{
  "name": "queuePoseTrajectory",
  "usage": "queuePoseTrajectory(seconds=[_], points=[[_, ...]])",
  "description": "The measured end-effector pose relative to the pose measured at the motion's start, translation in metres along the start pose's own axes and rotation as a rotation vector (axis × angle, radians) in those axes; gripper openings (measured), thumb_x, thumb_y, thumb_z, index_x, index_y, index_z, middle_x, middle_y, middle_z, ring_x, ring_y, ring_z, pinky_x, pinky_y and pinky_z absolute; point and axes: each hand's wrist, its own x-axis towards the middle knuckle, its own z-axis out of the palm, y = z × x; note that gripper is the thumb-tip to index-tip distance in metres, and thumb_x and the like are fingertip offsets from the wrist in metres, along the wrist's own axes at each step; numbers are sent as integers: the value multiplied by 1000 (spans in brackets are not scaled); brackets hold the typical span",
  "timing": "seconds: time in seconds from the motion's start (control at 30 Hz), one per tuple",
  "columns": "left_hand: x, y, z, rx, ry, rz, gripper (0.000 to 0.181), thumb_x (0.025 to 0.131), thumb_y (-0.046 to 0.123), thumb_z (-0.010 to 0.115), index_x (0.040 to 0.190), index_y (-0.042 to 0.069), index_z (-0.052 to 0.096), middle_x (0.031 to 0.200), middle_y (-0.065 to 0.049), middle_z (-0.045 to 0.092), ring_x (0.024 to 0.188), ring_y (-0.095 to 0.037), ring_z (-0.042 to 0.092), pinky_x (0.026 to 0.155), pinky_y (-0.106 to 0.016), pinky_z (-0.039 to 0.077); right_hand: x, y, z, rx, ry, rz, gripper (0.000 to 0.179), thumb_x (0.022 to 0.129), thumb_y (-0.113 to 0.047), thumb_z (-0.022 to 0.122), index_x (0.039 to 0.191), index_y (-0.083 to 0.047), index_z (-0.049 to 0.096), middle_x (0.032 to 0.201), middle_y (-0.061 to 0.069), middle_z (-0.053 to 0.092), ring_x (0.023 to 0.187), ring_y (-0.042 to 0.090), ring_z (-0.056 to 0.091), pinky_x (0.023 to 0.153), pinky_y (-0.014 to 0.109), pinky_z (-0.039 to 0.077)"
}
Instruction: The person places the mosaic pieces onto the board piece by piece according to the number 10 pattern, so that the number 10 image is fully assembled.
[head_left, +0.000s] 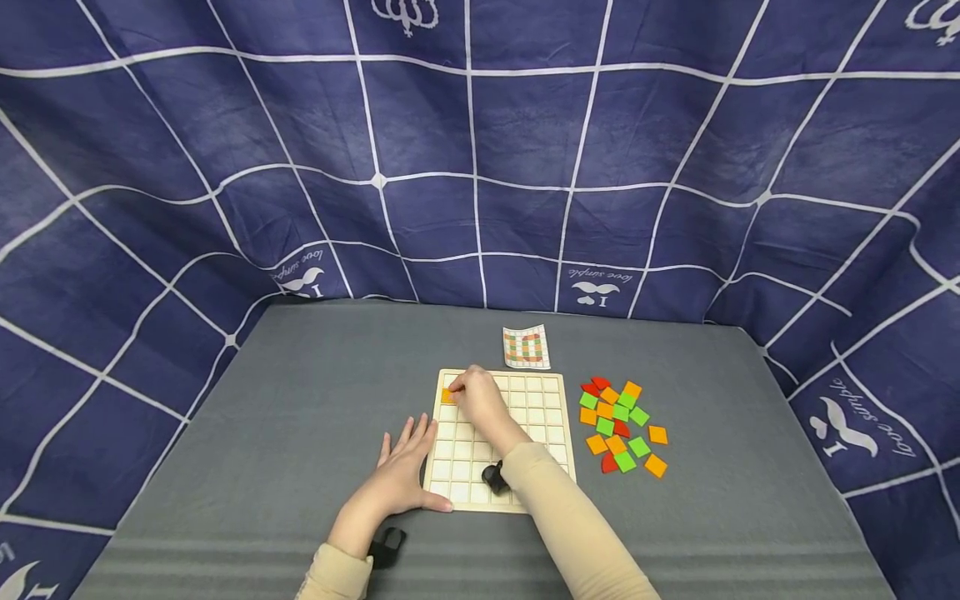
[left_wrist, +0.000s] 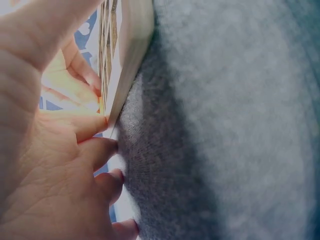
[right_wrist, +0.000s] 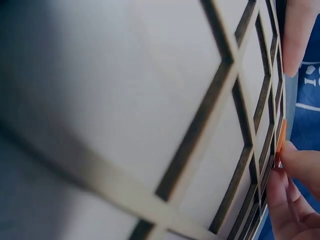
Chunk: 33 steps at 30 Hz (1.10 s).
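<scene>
A square wooden grid board (head_left: 462, 468) lies on the grey table. My right hand (head_left: 480, 400) reaches over it to a cell near the far left corner. There its thumb and fingers pinch an orange square tile (head_left: 447, 397); in the right wrist view the orange tile (right_wrist: 282, 137) stands out at the grid's edge between the fingertips. My left hand (head_left: 405, 475) lies spread at the board's near left corner, its thumb along the near edge and its fingers by the left side. The left wrist view has the left hand (left_wrist: 65, 165) against the board's side wall (left_wrist: 131, 55).
Right of the board lies a loose group of orange, green and red tiles (head_left: 615, 421). A small printed pattern card (head_left: 527, 347) lies beyond the far edge. A blue curtain (head_left: 517, 150) with white lines hangs around the grey table (head_left: 345, 375).
</scene>
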Motion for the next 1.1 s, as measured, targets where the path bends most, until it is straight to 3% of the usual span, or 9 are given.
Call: queuePoseTrajectory(seconds=[0.13,0.27,0.43,0.57,0.73,0.87,1.1], points=[[0,0,1,-14,-10,0,128,58,42,94,156,2,21,164,-19,11,153,-40,2,117,-66,-7,-3,-1,-3,-4,-19,19,9,87,-5,73,95,-6,79,94,5,65,91,21,65,81,27,57],[2,1,2,-15,-14,5,128,59,42,93,157,3,20,165,-19,10,153,-40,2,117,-65,-7,-8,5,-15,96,-13,67,13,89,-7,72,100,-5,78,94,6,66,86,19,65,75,25,56],[3,1,2,-18,-8,6,128,60,42,93,157,4,18,165,-19,9,153,-41,1,117,-66,-7,-15,20,-46,268,26,162,16,91,-8,69,104,-4,76,100,9,72,88,21,68,77,30,57],[0,1,1,-27,-12,-2,128,60,40,93,157,4,18,165,-19,8,152,-42,0,117,-66,-8,-23,43,-76,335,87,277,18,92,-12,69,107,-6,76,104,8,75,92,21,71,79,31,57],[-2,1,-1,-28,-23,-18,130,59,40,94,157,4,17,165,-19,8,152,-42,-1,116,-66,-9,-39,83,-113,293,213,364,20,91,-15,70,108,-5,75,102,12,75,89,25,70,70,26,55],[-2,2,-2,-26,-29,-26,130,58,41,93,158,4,17,165,-18,8,152,-41,0,116,-66,-8,-54,116,-138,218,270,443,24,93,-19,68,112,-5,74,106,16,74,90,29,68,68,26,52],[-3,2,-2,-24,-17,-27,128,59,39,93,158,5,18,165,-19,10,152,-41,2,117,-65,-6,-75,161,-156,125,283,573,33,96,-20,64,122,1,66,122,24,63,108,37,60,89,47,51]])
